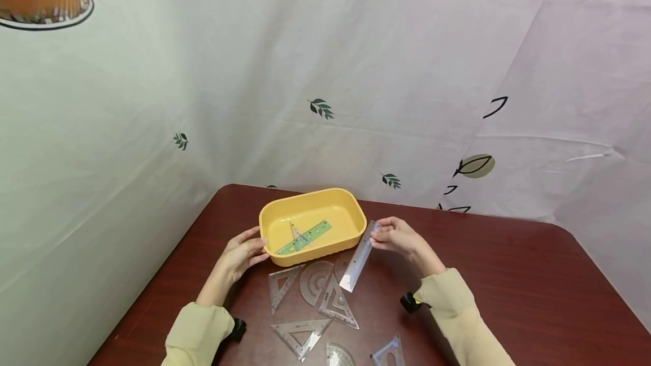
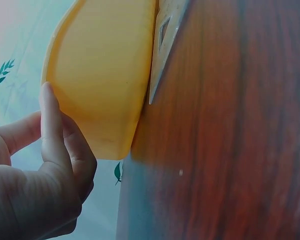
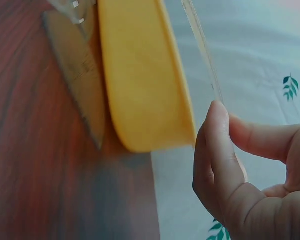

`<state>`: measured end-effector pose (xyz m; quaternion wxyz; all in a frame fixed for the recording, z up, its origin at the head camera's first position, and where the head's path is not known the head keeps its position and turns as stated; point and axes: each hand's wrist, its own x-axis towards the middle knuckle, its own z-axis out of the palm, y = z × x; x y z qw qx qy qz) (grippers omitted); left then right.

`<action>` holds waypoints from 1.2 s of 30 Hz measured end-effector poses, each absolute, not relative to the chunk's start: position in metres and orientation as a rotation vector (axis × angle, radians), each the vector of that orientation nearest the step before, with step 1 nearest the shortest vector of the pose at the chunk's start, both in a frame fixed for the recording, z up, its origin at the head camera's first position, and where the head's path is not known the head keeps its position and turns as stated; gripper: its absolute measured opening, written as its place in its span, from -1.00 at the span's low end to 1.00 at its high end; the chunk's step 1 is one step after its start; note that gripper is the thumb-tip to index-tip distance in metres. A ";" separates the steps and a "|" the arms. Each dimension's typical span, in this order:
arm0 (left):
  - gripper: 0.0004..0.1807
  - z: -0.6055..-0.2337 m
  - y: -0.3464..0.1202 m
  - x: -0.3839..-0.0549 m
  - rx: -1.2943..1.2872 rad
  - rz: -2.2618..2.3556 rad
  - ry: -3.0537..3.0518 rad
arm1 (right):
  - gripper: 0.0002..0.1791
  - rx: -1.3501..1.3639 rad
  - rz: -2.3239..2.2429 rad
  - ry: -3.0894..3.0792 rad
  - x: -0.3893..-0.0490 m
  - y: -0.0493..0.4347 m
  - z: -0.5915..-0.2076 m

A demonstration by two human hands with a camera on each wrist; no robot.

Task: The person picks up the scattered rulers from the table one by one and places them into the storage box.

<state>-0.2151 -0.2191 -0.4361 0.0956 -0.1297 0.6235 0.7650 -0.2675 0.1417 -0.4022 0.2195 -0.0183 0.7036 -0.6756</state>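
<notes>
At the near left end of a yellow plastic box (image 1: 307,254), my left hand (image 1: 239,256) holds the rim between thumb and fingers; the left wrist view shows a fingertip on the box's outer edge. My right hand (image 1: 399,239) pinches the upper end of a clear ruler (image 1: 357,261) with a bluish tint. It slants down toward me beside the box's right front corner, and in the right wrist view the ruler (image 3: 202,45) appears edge-on above the box wall. Inside the box lie a green ruler (image 1: 319,230) and a small pinkish clear piece (image 1: 294,231) crossing it.
In front of the box on the dark red table (image 1: 508,275) lie a clear protractor (image 1: 314,282) and several set squares, one a triangle (image 1: 276,288) at the left. Nearer are a second protractor (image 1: 338,357) and a bluish set square (image 1: 389,349). A printed cloth (image 1: 407,72) hangs behind.
</notes>
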 end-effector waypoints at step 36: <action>-0.26 -0.437 -0.218 -0.214 -0.392 2.247 1.888 | -0.48 0.179 -2.034 1.987 -0.307 0.048 -0.393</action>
